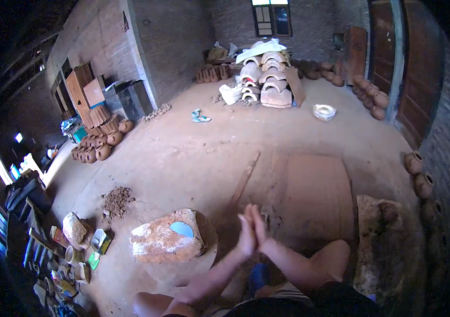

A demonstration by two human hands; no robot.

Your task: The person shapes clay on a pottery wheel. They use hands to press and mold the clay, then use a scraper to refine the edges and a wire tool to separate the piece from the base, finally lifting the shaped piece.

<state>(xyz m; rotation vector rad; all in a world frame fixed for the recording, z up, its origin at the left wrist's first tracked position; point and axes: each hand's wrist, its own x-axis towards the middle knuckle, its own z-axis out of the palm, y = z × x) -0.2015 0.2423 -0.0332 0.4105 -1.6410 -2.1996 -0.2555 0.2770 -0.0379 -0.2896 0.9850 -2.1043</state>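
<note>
My left hand (pixel 245 236) and my right hand (pixel 259 227) meet palm to palm at the lower middle, open, with straight fingers pointing away from me; nothing shows between them. Left of them, a pale crusted block (pixel 161 240) with a light-blue disc (pixel 181 229) on it rests on a round grey base (pixel 183 272). A reddish flat slab (pixel 315 185) lies on the floor beyond and to the right of my hands, beside a long wooden strip (pixel 243 182). A dark-stained pale mat or board (pixel 381 248) is at the right.
Clay pots line the left (pixel 102 151) and right (pixel 423 185) sides. Stacked arched pieces (pixel 275 96) stand at the back, with a white round object (pixel 324 111) nearby. A clay crumb heap (pixel 116 203) and jumbled containers (pixel 81 271) lie at the lower left.
</note>
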